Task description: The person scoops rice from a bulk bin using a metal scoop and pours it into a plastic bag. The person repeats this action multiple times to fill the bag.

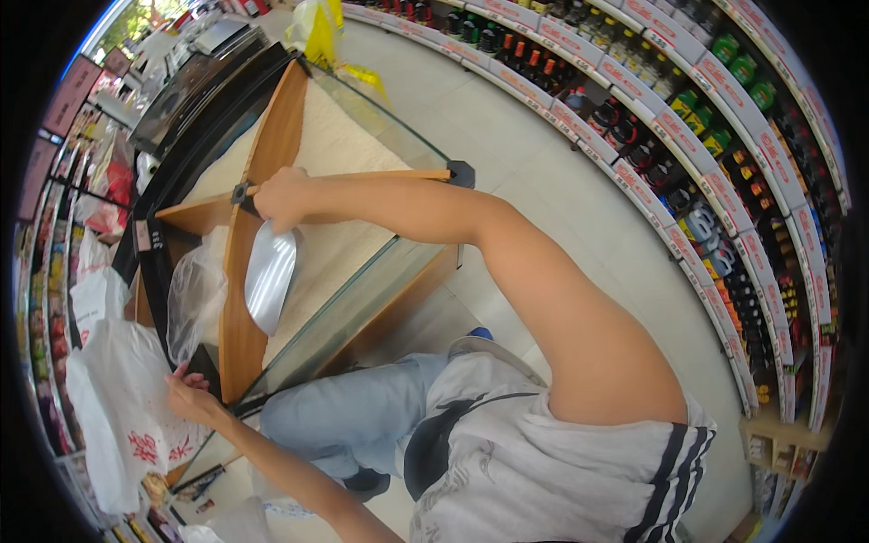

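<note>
My right hand is closed around the handle end of a shiny metal scoop, beside the joint where the wooden dividers cross. The scoop's blade hangs over a bin compartment of pale grain that looks like rice. My left hand pinches the gathered end of a clear plastic bag. That bag lies over the left-hand compartment, across the divider from the scoop. Its contents cannot be made out.
Glass panels edge the bin. White printed carrier bags hang at the left. A black-framed counter with equipment stands beyond. Shelves of bottles curve along the right, across the tiled floor. A yellow bag is at the top.
</note>
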The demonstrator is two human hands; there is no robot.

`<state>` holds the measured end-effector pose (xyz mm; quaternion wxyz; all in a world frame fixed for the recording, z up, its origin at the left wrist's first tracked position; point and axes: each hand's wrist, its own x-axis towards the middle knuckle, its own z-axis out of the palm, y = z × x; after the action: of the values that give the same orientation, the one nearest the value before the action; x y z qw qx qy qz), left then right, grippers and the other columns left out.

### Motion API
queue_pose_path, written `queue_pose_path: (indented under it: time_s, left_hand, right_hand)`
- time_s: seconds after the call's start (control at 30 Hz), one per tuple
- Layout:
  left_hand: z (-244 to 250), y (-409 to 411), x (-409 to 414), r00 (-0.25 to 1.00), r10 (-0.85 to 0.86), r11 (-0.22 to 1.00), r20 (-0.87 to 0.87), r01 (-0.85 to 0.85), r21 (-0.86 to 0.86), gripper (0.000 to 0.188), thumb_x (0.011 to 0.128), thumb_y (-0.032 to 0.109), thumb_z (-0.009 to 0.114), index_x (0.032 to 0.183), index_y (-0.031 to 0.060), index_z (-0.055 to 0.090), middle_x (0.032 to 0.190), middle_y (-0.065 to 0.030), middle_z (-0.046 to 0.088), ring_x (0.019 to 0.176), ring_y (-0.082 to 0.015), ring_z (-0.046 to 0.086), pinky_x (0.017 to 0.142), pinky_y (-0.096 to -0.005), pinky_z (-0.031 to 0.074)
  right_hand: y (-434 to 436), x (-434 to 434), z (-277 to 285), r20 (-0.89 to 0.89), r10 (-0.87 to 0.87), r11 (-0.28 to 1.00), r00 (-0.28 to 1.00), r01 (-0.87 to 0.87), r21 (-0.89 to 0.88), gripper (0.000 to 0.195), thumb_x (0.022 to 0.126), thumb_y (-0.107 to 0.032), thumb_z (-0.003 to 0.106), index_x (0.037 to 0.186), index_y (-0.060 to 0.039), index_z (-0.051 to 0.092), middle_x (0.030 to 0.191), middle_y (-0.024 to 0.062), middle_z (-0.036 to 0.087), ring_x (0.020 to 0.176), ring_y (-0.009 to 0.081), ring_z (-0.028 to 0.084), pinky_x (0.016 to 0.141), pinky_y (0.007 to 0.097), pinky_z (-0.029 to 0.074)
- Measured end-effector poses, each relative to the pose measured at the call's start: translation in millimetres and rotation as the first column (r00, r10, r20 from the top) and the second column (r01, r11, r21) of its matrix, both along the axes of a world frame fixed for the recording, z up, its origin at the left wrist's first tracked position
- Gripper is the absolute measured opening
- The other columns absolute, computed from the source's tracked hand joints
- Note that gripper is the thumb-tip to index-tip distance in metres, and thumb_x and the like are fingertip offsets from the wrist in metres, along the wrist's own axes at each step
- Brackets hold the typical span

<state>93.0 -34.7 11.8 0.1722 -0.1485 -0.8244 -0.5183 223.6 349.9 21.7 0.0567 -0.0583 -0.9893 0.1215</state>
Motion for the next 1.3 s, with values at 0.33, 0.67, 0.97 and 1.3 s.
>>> queue_pose_path:
  time_s: [0.33, 0.67, 0.97, 1.3]
  left_hand:
    - [9.9, 35.9, 47.9, 0.875, -0.085, 0.979, -0.477, -0.016, -0.204, 0.015, 0.091, 0.008, 0.069, 0.103, 0.0044, 0.075, 0.09, -0.0099, 0.074, 0.076, -0.0208, 0.071, 0.07, -0.0338, 0.055]
    - [33.8, 88.5, 27.1, 0.896, -0.389, 0.392, -0.215, -0.05, -0.918, 0.038, 0.083, 0.025, 0.075, 0.119, 0.0132, 0.07, 0.107, -0.0145, 0.072, 0.105, -0.0337, 0.066, 0.095, -0.0462, 0.047]
    - [39.0, 81.0, 23.8, 0.805, -0.561, 0.601, -0.193, 0.236, -0.764, 0.012, 0.093, 0.012, 0.059, 0.098, 0.0101, 0.07, 0.096, -0.0136, 0.068, 0.087, -0.0373, 0.067, 0.071, -0.0467, 0.052]
    - [59.7, 65.8, 51.0, 0.836, -0.546, 0.434, -0.047, 0.235, -0.87, 0.028, 0.089, 0.018, 0.066, 0.117, 0.0151, 0.069, 0.11, -0.0072, 0.067, 0.089, -0.0342, 0.068, 0.074, -0.0423, 0.053]
  right_hand:
    - [-17.7, -6.1, 5.0, 0.115, 0.052, 0.992, 0.992, -0.064, 0.107, 0.028, 0.075, -0.022, 0.069, 0.097, -0.0058, 0.078, 0.101, 0.0171, 0.076, 0.097, 0.0306, 0.074, 0.08, 0.0432, 0.059]
    - [-22.1, -14.4, -29.2, 0.199, 0.14, 0.982, 0.97, -0.162, 0.098, 0.027, 0.072, -0.018, 0.068, 0.095, -0.0082, 0.078, 0.094, 0.0153, 0.075, 0.092, 0.0318, 0.073, 0.077, 0.0445, 0.057]
    - [-23.8, -17.4, -33.9, 0.2, 0.134, 0.985, 0.971, -0.152, 0.076, 0.027, 0.071, -0.017, 0.068, 0.095, -0.0091, 0.078, 0.095, 0.0155, 0.075, 0.093, 0.0325, 0.072, 0.078, 0.0448, 0.057]
    - [-29.2, -16.3, -28.1, 0.258, 0.134, 0.986, 0.957, -0.155, 0.064, 0.032, 0.074, -0.015, 0.068, 0.104, -0.0115, 0.079, 0.097, 0.0162, 0.075, 0.094, 0.0322, 0.072, 0.081, 0.0434, 0.057]
